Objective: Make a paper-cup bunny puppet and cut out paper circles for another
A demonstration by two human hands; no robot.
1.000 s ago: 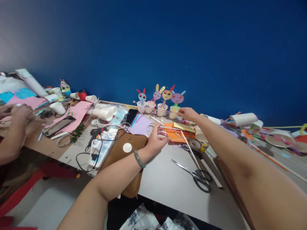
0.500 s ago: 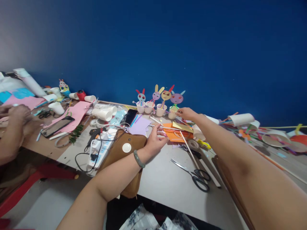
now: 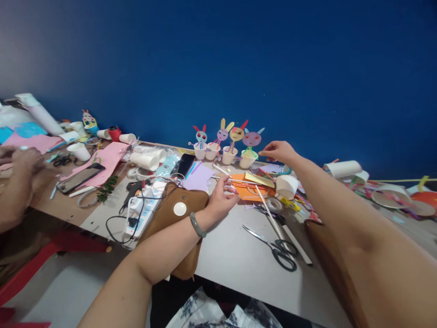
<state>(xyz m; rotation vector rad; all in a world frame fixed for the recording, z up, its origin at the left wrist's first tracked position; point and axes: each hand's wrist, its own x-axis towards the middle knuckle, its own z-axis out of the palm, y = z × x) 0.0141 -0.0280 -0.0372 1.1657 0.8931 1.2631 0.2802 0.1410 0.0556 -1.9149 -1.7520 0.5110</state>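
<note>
The right hand (image 3: 282, 152) hangs over the far edge of the worktop (image 3: 225, 253), just to the right of the purple rabbit (image 3: 252, 138); its fingers are loosely bent, with a narrow gap to the thumb and nothing visible between them; the purple rabbit stands upright in its cup (image 3: 248, 161), at the right end of a row of four, close to the blue wall (image 3: 218, 59); the yellow rabbit (image 3: 236, 134), the lilac rabbit (image 3: 222, 135) and the pale blue rabbit (image 3: 201, 137) stand to its left, each in a white cup; the left hand (image 3: 218, 202) is between the brown bag (image 3: 191, 205) and the orange paper (image 3: 251, 194), fingers half curled and a little apart; I cannot tell whether it holds anything; a bangle (image 3: 198, 225) circles its wrist; a yellow strip (image 3: 259, 179) lies over the orange paper, and a tape roll (image 3: 273, 204) and a tilted white cup (image 3: 287, 186) sit by its right side; the scissors (image 3: 287, 259) lie nearer, blades parted, pointing left; left of the bag are a power strip (image 3: 146, 223) and a glue gun (image 3: 131, 195); a black phone (image 3: 186, 165) rests beside purple paper (image 3: 201, 176); at far left, another person's hands (image 3: 29, 164) are over the worktop, near pink paper (image 3: 111, 161).
</note>
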